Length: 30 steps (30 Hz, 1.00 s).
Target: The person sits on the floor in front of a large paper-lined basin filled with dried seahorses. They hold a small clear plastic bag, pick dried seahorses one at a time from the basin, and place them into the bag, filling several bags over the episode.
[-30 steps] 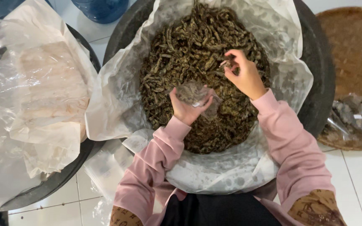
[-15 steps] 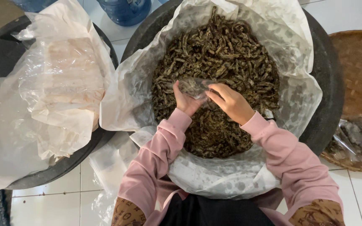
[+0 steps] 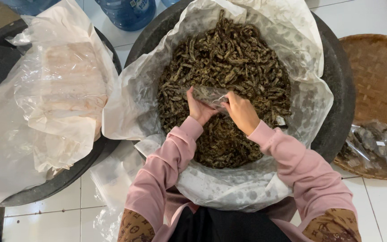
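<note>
Both hands meet over the middle of the lined basin (image 3: 337, 89). The left hand (image 3: 200, 110) pinches the near edge of a small clear plastic bag (image 3: 209, 95), fingers closed on the film. The right hand (image 3: 242, 112) is closed at the bag's other edge, fingertips at its mouth; whether it holds strips cannot be told. The bag sits between the two hands, just above the heap of dark dried strips (image 3: 225, 67) that fills the white plastic liner (image 3: 301, 54).

Risk, as judged: the bag's mouth looks narrow and limp. If the left pinch slackens, the film may fold shut and strips would fall back onto the heap. Stiff strip ends could snag or pierce thin film.

Against one second ago: the right hand was then up on the heap beyond the bag, picking; half a second ago it had come to the bag; now it is at the mouth. The left hand has kept its hold throughout.

Beside the grip, leftward: a second basin (image 3: 75, 168) with crumpled plastic sheeting (image 3: 54, 103). Rightward: a woven tray (image 3: 377, 76) with filled packets (image 3: 372, 148).
</note>
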Available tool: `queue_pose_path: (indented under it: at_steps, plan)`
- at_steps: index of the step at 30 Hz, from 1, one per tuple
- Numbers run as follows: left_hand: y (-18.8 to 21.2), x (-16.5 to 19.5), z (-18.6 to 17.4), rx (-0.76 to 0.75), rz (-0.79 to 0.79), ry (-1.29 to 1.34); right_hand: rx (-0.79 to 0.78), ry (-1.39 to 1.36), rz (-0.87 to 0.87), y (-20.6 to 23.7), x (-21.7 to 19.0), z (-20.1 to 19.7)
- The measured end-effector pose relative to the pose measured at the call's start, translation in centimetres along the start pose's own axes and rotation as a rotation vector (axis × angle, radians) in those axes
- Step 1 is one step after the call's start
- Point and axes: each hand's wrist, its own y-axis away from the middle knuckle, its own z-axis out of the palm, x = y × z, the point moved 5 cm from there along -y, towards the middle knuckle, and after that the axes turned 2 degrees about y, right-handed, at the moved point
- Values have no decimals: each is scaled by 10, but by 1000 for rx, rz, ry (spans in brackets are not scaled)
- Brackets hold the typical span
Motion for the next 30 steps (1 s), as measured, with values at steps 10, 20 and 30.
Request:
queue_pose_path:
  at_steps: [10,20,30]
  plan:
    - [-6,-28,-5,-124,-119,54,144,276,-388,10,-13,8]
    - [-1,-27,2,-170,-59,-23,104,61,-264,2,1,5]
    - [11,-7,24,-203,-4,8,-112,-269,-421,-8,-20,-31]
